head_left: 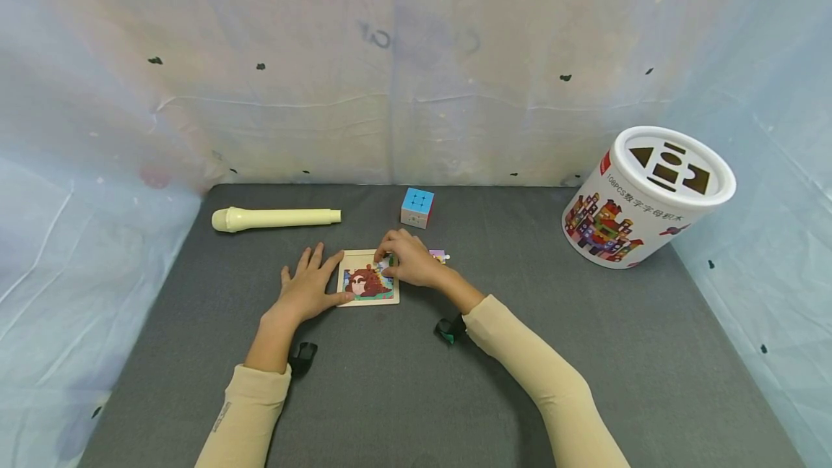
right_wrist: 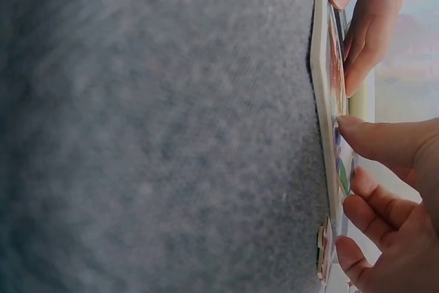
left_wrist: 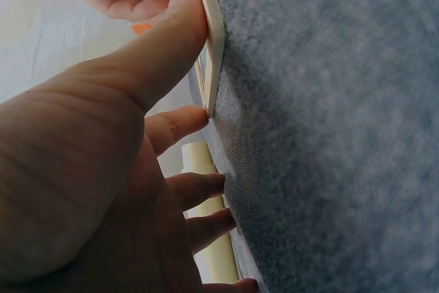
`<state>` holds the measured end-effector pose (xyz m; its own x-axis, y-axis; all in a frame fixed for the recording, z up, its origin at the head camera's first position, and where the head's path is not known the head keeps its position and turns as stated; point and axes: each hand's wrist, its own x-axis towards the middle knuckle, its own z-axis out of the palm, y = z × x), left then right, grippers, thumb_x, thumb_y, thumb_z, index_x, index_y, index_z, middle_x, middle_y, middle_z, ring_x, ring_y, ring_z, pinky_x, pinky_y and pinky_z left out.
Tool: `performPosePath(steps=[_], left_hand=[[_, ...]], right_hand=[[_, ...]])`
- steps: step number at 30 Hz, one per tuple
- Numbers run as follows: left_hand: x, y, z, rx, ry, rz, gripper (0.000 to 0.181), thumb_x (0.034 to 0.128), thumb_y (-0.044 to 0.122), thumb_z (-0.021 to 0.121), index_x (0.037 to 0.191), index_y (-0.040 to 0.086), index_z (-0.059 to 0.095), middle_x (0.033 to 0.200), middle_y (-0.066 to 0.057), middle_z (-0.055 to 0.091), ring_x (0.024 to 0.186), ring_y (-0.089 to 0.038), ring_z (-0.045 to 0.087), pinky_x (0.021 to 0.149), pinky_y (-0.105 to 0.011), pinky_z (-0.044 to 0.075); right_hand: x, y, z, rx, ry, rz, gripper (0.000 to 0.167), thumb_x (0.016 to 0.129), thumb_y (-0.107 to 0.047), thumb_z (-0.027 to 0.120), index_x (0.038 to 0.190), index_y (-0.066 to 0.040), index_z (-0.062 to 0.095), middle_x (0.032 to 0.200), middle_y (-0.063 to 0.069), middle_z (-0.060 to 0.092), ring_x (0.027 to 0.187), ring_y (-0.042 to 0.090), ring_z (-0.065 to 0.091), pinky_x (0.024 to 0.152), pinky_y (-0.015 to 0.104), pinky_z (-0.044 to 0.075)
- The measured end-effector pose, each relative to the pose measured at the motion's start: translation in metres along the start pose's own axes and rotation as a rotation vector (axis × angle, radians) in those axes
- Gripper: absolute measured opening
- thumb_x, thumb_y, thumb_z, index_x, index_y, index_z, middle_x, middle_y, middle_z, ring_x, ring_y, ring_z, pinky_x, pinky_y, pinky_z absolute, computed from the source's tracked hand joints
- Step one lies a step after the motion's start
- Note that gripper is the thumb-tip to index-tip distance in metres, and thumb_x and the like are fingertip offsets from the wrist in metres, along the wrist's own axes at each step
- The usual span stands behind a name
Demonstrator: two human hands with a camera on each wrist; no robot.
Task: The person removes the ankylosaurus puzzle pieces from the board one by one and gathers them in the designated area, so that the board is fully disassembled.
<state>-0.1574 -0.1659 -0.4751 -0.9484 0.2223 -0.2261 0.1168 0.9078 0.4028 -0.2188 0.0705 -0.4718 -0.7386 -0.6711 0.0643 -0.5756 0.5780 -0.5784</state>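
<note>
A small framed jigsaw picture (head_left: 367, 284) with a red-brown figure lies flat on the grey table. Spread fingers of my left hand (head_left: 305, 295) steady it: the thumb presses on its lower left corner and the index fingertip touches the upper left edge, also seen in the left wrist view. At its upper right, my right hand (head_left: 412, 260) pinches a piece (right_wrist: 343, 178) with green on it between thumb and fingers, low against the picture. That piece is mostly hidden by the fingers in the head view. A loose purple piece (head_left: 438, 256) lies just right of the right hand's fingers.
Behind the picture stands a blue-topped cube (head_left: 417, 208). A pale yellow toy microphone (head_left: 276, 219) lies at the back left. The large white tub (head_left: 640, 201), with shaped holes in its lid, stands at the back right. Pale sheeting (head_left: 390, 92) rises behind the table.
</note>
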Motion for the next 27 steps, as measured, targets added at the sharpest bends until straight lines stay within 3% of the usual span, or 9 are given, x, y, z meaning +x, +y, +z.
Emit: performPosePath(steps=[8,15,27], left_hand=[[-0.0012,0.0010,-0.0011,-0.004,-0.004,-0.003,0.092,0.0875,0.049,0.074,0.158,0.011,0.029,0.162,-0.029,0.008,0.148,-0.051,0.002,0.105,-0.080,0.002],[-0.0016,0.0025,-0.0023,0.006,-0.005,-0.006,0.091,0.0882,0.048,0.073,0.158,0.011,0.029,0.162,-0.030,0.008,0.147,-0.052,0.003,0.105,-0.080,0.003],[-0.0017,0.0025,-0.0028,0.002,-0.003,0.000,0.090,0.0882,0.049,0.073,0.158,0.011,0.029,0.161,-0.030,0.009,0.147,-0.052,0.004,0.105,-0.080,0.004]], right_hand=[[0.0023,0.0009,-0.0001,0.005,0.012,0.018,0.041,0.086,-0.010,0.080,0.125,-0.007,0.067,0.115,0.006,0.063,0.110,0.021,0.053,0.092,0.044,0.039],[0.0031,-0.0010,0.0000,0.000,0.036,0.023,0.035,0.087,-0.008,0.078,0.121,-0.005,0.070,0.110,0.006,0.064,0.103,0.020,0.059,0.085,0.041,0.039],[0.0025,-0.0009,0.0002,0.034,0.044,0.013,0.029,0.088,-0.006,0.076,0.117,-0.007,0.070,0.109,0.006,0.064,0.102,0.020,0.060,0.091,0.043,0.041]])
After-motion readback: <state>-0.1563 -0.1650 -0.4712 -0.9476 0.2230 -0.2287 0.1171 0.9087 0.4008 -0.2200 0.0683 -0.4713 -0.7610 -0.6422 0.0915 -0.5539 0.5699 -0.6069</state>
